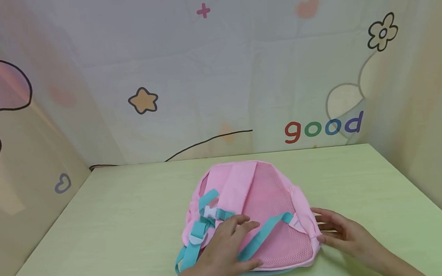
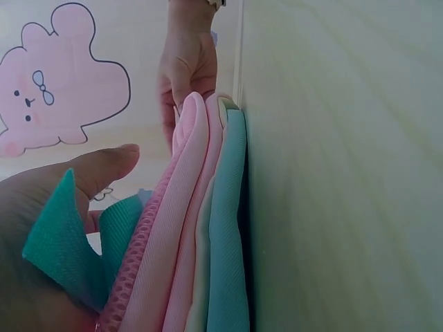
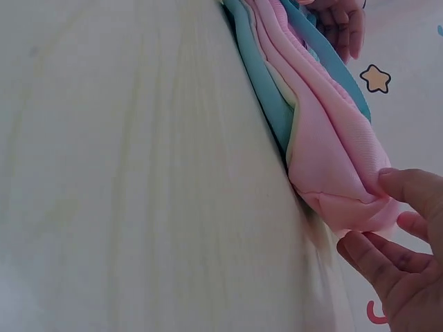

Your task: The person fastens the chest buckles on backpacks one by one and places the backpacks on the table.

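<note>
There is room on the counter (image 1: 77, 233), left of the backpack (image 1: 272, 190) and behind it, up to the backdrop (image 1: 194, 80). Straps (image 1: 265, 234) and the left grip (image 1: 223, 251) obstruct its near left, the right grip (image 1: 345, 234) its right edge.

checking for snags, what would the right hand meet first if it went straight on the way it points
The backpack's pink side: the right hand points at it, its thumb apparently touching; exact fingertip contact is unclear.

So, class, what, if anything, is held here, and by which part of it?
The pink backpack, by the lower part of its right side, pinched by the right hand; the left hand appears to hold nothing.
</note>
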Demonstrator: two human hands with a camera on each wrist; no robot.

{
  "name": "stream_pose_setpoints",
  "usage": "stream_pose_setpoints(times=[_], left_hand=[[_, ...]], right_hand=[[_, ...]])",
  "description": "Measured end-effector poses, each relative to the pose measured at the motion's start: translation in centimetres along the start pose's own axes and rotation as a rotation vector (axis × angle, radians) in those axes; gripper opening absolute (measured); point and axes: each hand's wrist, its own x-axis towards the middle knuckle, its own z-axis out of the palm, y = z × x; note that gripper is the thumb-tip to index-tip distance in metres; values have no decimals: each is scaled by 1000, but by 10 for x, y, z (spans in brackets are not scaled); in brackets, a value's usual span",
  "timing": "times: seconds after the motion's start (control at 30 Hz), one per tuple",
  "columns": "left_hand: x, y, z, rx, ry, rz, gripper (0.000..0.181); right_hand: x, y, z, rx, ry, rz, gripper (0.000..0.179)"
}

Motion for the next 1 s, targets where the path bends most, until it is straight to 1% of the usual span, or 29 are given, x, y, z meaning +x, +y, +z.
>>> stream_pose_setpoints(times=[0.13, 0.2, 0.33, 0.43, 0.6, 0.67, 0.8, 0.9, 1.0], left_hand=[[0, 1, -2, -6, 14, 27, 65], [0, 2, -3, -9, 28, 40, 64], [2, 4, -8, 4, 86, 58, 60], [3, 5, -14, 6, 130, 66, 59], [5, 1, -21, -10, 188, 61, 58], [5, -1, -25, -15, 215, 58, 57], [7, -7, -31, 6, 256, 66, 57], [9, -10, -37, 18, 261, 68, 58], [10, -13, -41, 19, 247, 60, 59]], right_hand=[[1, -2, -1, -79, 37, -21, 52], [3, -5, -2, -145, 80, -48, 49], [11, -16, -1, -257, 192, -122, 43], [19, -25, 1, -296, 240, -161, 40], [33, -43, 7, -323, 229, -164, 35], [39, -51, 11, -321, 208, -165, 34], [50, -62, 21, -313, 172, -190, 34], [58, -67, 28, -306, 146, -208, 34], [65, -71, 36, -292, 117, -226, 34]])
